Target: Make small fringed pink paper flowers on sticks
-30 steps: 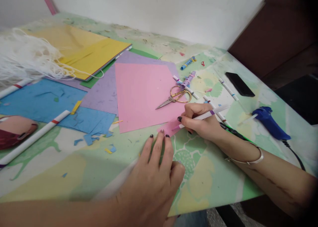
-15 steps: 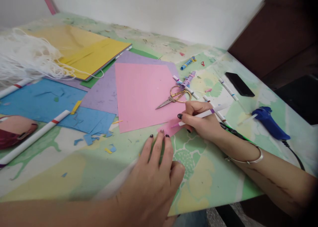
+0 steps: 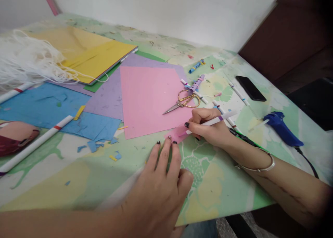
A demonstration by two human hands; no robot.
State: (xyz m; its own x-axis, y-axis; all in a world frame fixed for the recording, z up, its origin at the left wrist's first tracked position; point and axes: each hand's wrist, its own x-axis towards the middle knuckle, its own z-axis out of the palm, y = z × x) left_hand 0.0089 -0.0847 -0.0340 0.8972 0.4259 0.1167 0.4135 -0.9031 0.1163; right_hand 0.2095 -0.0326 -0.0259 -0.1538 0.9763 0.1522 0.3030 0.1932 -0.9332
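Observation:
My right hand (image 3: 210, 128) is closed round a white marker (image 3: 214, 120) with a purple band, its tip down at a small pink paper piece (image 3: 179, 131). A purple mark shows on that piece beside the tip. With fingers stretched out, my left hand (image 3: 163, 175) rests its fingertips on the piece's near edge. Just beyond lies a large pink sheet (image 3: 145, 99), partly over purple paper (image 3: 104, 99). Gold-handled scissors (image 3: 182, 102) lie at the sheet's right side, next to a rolled purple paper tube (image 3: 197, 84).
A blue glue gun (image 3: 283, 128) and a black phone (image 3: 250, 88) lie at the right. Blue sheets (image 3: 52, 106), a yellow sheet (image 3: 104, 57), white string (image 3: 33, 61) and a large white marker (image 3: 39, 144) occupy the left. Several markers and paper scraps are scattered about.
My right hand and the marker have shifted slightly left, with the marker tip still at the small pink piece. My left hand stays in place.

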